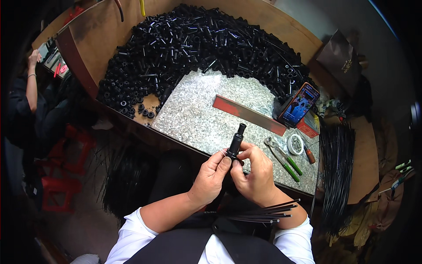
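Back half of table (189, 114): pile of parts (198, 44), against board wall (94, 37). Before pile, mid-table: flat bar (248, 114), slantwise, right end near phone (300, 104). Just right of phone's lower end: small box (308, 126). Nearer, on right side: pliers (283, 158), then tub (296, 144), then screwdriver (309, 154), left to right. Over near edge, between left hand (211, 174) and right hand (255, 171): tubular part (236, 143). Right of table: bundle of rods (336, 167). Behind bundle: bag (338, 57). Floor, left: stools (61, 193). Far left: co-worker (26, 101).
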